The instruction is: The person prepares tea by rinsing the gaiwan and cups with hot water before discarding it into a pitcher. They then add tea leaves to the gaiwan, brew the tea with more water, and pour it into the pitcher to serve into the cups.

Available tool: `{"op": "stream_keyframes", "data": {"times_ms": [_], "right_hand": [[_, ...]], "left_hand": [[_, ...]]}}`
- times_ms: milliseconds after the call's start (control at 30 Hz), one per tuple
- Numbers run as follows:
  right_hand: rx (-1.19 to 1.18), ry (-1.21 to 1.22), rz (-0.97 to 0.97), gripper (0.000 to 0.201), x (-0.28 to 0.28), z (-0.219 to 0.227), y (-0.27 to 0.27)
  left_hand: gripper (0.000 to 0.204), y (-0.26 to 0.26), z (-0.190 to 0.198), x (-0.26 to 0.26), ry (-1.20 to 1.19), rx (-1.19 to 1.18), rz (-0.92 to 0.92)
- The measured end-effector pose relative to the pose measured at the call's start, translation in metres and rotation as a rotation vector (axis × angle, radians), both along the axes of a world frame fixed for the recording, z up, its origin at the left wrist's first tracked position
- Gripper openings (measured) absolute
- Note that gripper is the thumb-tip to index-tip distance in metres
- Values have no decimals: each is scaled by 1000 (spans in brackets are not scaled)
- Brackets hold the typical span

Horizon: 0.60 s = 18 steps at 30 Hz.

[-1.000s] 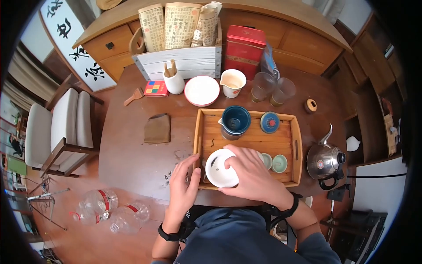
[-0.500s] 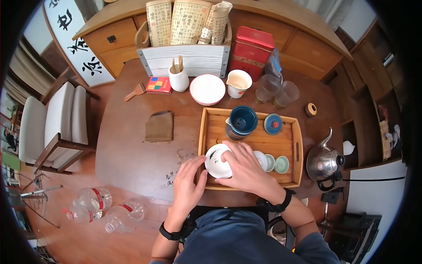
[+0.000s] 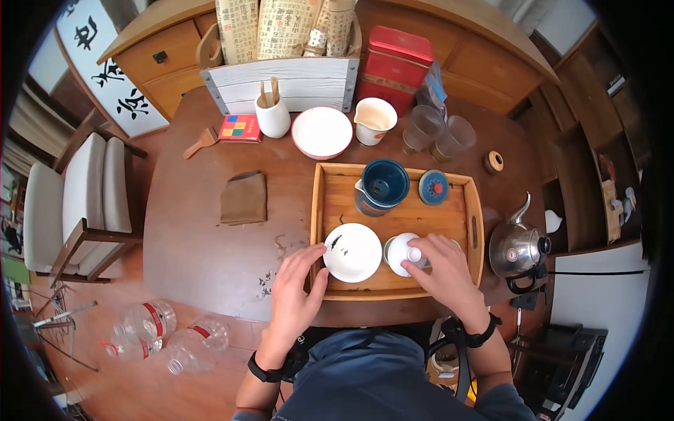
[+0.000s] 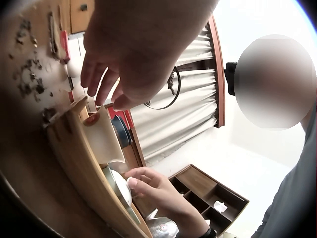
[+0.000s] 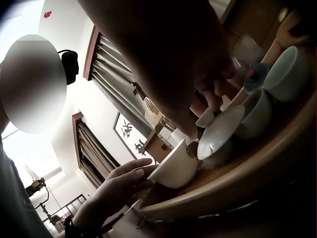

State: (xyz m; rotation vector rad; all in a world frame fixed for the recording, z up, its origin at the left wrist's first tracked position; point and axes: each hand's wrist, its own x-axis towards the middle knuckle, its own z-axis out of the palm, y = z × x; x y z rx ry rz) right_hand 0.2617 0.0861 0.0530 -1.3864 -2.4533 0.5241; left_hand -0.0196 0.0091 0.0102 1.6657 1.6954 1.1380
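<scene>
A white bowl (image 3: 353, 252) with dark leaf bits inside stands at the tray's front left. The left hand (image 3: 295, 289) is at its left rim, fingers loosely bent, fingertips at or very near the rim. Right of the bowl, the right hand (image 3: 446, 275) pinches the knob of a white lid (image 3: 403, 254) between thumb and fingers. That lid lies over or beside pale green cups (image 5: 256, 113), partly hidden by the hand in the head view. In the right wrist view the bowl (image 5: 176, 166) stands next to the lid (image 5: 220, 135).
On the wooden tray (image 3: 317, 210) stand a blue pitcher (image 3: 382, 184) and a round blue lid (image 3: 433, 187). A steel kettle (image 3: 516, 252) is right of the tray, a brown cloth (image 3: 243, 198) left. Behind are a white dish (image 3: 321, 132), a spouted cup (image 3: 375, 121) and clear cups (image 3: 423, 128).
The right hand has left the bowl, moved right and taken hold of the white lid's knob. The left hand stays by the bowl's left rim. The head view has shifted slightly.
</scene>
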Motion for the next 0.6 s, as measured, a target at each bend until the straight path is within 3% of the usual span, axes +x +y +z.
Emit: {"op": "stream_keyframes", "data": {"times_ms": [133, 433, 533, 600], "right_hand": [[21, 56, -40, 26, 0, -6, 1], [110, 15, -422, 21, 30, 60, 12], [29, 167, -249, 21, -6, 54, 2], [133, 234, 51, 22, -50, 30, -3]], "left_hand": [[35, 1, -1, -4, -17, -7, -25], [35, 3, 0, -11, -56, -29, -52], [35, 2, 1, -13, -46, -42, -43], [35, 3, 0, -10, -60, -43, -53]]}}
